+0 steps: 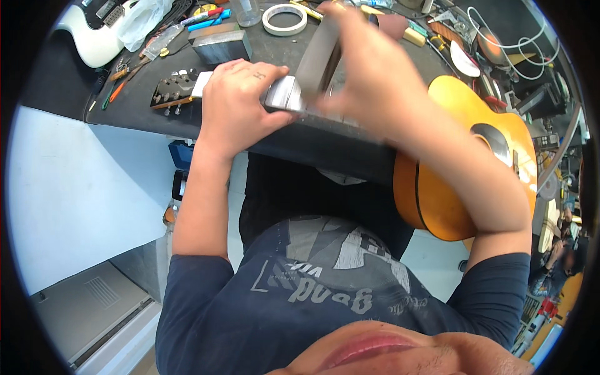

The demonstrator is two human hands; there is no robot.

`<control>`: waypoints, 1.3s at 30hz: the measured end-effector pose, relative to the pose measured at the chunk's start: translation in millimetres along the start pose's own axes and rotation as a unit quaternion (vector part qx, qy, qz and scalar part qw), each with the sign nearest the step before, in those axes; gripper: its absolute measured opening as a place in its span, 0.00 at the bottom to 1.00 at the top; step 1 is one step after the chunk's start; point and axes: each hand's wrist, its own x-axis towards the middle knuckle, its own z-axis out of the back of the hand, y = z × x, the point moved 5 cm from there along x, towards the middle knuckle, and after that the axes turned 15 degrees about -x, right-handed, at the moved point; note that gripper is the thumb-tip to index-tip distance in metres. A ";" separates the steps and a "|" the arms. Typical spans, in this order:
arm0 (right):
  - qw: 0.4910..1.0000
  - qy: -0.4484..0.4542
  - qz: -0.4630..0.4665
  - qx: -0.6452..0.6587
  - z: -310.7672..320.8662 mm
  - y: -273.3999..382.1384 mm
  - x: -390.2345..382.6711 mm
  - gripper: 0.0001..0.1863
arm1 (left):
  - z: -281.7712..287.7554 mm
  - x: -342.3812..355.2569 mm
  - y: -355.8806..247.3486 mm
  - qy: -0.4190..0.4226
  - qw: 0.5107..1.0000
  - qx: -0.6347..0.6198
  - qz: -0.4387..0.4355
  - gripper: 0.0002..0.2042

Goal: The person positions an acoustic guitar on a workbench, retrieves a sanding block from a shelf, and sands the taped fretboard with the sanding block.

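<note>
An orange acoustic guitar lies across the dark workbench, its headstock at the left and its body at the right. My left hand presses down on the neck close to the headstock, fingers wrapped over a flat metal bar that lies along the fretboard. My right hand is blurred and grips a long grey metal block tilted up over the neck.
At the back of the bench sit a steel block, a roll of tape, markers, screwdrivers and a plastic bag. A white electric guitar body lies far left. White cables and tools crowd the right side.
</note>
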 end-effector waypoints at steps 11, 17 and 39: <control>0.994 -0.056 0.089 -0.007 0.1 19.7 -16.7 0.55 | -2.1 -0.8 1.3 0.000 1.000 -0.013 0.008 0.26; 0.984 -0.080 0.158 0.006 -1.7 35.5 -35.0 0.56 | -6.6 -2.5 3.9 -0.018 1.000 -0.004 0.002 0.26; 0.970 -0.198 0.057 -0.127 98.7 7.5 3.3 0.48 | 4.3 -1.7 -5.7 0.053 0.997 -0.028 0.049 0.31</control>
